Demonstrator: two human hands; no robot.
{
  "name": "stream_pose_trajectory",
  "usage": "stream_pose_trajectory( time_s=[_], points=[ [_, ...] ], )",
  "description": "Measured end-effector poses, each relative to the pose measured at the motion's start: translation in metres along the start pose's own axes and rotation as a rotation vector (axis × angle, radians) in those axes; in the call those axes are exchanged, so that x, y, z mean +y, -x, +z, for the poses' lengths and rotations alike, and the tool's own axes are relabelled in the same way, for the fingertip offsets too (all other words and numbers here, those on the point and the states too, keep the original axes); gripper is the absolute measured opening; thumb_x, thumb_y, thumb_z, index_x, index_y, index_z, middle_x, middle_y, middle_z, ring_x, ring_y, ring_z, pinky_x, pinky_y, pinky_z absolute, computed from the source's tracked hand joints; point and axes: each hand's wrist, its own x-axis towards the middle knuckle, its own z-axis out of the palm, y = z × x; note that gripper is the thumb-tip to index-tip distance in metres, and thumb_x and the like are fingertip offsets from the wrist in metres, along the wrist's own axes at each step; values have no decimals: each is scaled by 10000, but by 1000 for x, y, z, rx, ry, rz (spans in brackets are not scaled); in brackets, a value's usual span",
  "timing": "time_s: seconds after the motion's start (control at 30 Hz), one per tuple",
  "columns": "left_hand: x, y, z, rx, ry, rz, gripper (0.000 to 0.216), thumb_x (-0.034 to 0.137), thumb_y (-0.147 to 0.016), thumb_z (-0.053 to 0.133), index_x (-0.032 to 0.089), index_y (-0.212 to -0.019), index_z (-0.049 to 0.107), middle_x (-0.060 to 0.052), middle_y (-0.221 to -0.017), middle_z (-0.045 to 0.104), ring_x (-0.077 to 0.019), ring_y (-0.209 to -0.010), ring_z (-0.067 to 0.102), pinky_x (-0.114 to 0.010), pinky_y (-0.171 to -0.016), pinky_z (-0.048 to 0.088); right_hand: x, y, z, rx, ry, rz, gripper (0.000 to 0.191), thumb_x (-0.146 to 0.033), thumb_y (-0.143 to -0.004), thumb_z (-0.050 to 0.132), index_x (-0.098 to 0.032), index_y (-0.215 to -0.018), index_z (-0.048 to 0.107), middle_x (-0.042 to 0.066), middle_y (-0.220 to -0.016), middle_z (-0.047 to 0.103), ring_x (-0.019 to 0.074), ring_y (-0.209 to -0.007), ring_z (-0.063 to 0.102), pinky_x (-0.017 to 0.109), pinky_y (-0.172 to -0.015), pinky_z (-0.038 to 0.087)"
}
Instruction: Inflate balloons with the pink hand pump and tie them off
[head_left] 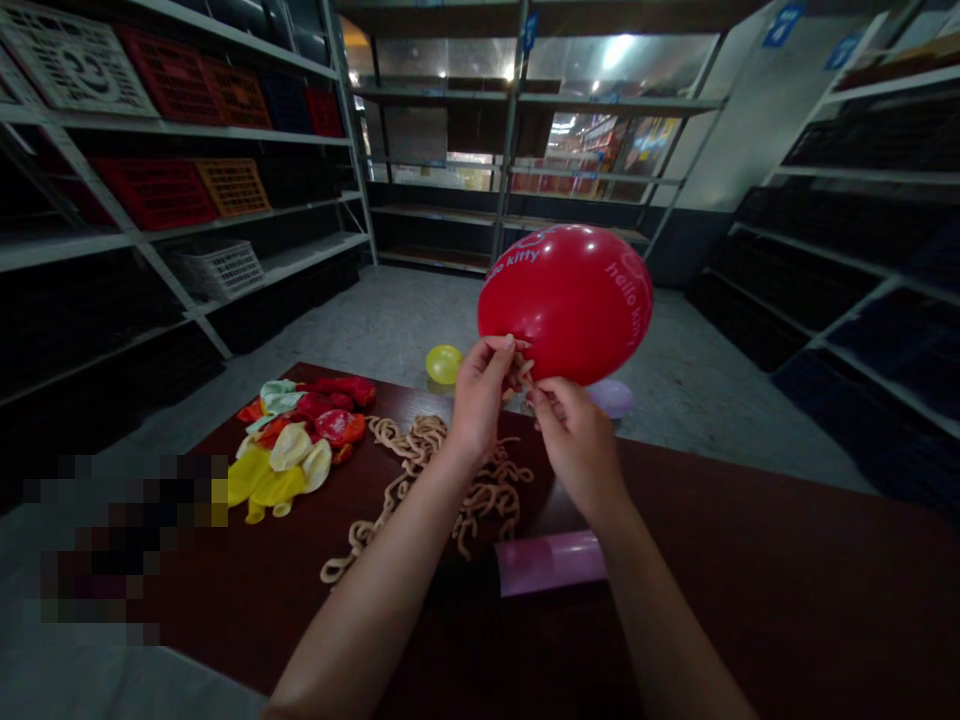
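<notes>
holds a large, glossy, red rubber balloon with pale "hello kitty" lettering [570, 305] out in front, above the far edge of the dark brown, polished table [712, 560], with its neck end toward the fingers. pinches with the left hand [478, 390] close against the red skin, thumb and forefinger closed, apparently on the neck. pinches with the right hand [579, 445] just beside and slightly lower, thumb pressed to curled forefinger, apparently on a thin, tan, string-like strand [526, 376] visible between the two sets of fingertips. cannot tell exactly where each pinch lands, nor whether to call the strand wrapped, knotted or loose.

looks done with inflating the red balloon; looks midway through securing its neck, with both hands busy there and no finished tie in view. apparently done as well: a small, round, yellow inflated balloon [444, 364] and a pale lilac inflated balloon [612, 399], both beyond the table on the grey concrete floor [405, 310], the lilac one partly hidden behind the red.

left over, on the table's left part: a heap of limp, uninflated rubber balloons in red, orange, yellow, cream and mint [294, 447]. beside it, partly behind the left forearm: a tangled pile of tan, string-like strands [429, 432]. near the right forearm, touched by neither hand: a shiny, pink-lilac, tube-shaped piece [551, 563].
</notes>
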Motion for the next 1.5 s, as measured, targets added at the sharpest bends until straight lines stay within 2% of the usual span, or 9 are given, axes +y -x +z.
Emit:
stream_pose_trajectory(
  time_s=[0.2,0.37,0.57,0.7,0.8,0.93,1.17,1.33,1.5],
  points=[
    [-10,7,-1,-156,-400,240,160,303,-956,598,179,-870,650,-46,-882,683,-140,-814,614,-270,-789,479,5,-2,5,-13,20,-31,283,-296,-955,426,-210,-1113,645,113,-1158,696,259,-1074,658,430,-941,514],
    [-12,3,-3,-182,-637,371,135,282,-947,596,186,-884,668,-60,-943,710,-167,-902,637,-291,-858,462,13,-2,10,-39,-65,-64,453,-268,-956,424,-227,-1392,539,109,-1483,563,238,-1396,505,475,-1182,394],
    [-24,-80,-1,-197,-646,278,171,293,-931,557,178,-857,659,-57,-867,709,-160,-812,634,-280,-818,474,27,-3,5,-43,-11,-11,412,-315,-945,466,-220,-1315,618,125,-1443,586,271,-1339,554,495,-1137,446],
    [-34,-142,-3,-213,-765,126,169,249,-901,558,145,-879,691,-109,-1000,748,-202,-971,666,-324,-954,470,28,7,-8,-91,-20,-9,348,-314,-961,455,-226,-1231,657,104,-1337,654,256,-1253,610,489,-1099,477],
    [-40,-155,-8,-316,-808,30,230,221,-868,601,117,-1034,723,-155,-1234,716,-243,-1189,626,-359,-1075,420,29,26,-18,-118,-19,0,311,-314,-962,453,-240,-1150,690,80,-1254,695,249,-1199,644,483,-1083,495],
    [-41,-129,-23,-367,-864,-60,345,251,-884,597,83,-1163,711,-194,-1314,677,-267,-1223,621,-363,-1074,429,33,71,-27,-155,-9,-19,273,-292,-951,492,-322,-1094,723,46,-1176,735,273,-1135,686,487,-1016,549],
    [-26,-44,-87,-384,-899,-172,314,390,-886,583,154,-1009,748,-113,-1131,760,-252,-1103,668,-360,-1040,463,36,150,-31,-215,202,-119,401,-295,-859,656,-469,-1218,701,40,-1159,751,372,-1074,713,574,-994,542],
    [5,30,-136,-325,-955,-91,334,444,-893,557,189,-1009,741,-89,-1090,759,-267,-1074,666,-375,-1017,476,43,173,-19,-249,446,-173,593,-385,-823,737,-325,-1398,606,100,-1298,693,364,-1224,624,604,-1130,405],
    [34,85,-174,-226,-1045,-34,349,392,-931,500,168,-1099,707,-105,-1137,733,-260,-1086,663,-373,-1002,479,46,182,-17,-219,490,-194,462,-349,-848,729,-293,-1301,661,114,-1269,700,338,-1182,617,514,-1071,442]
  ],
)
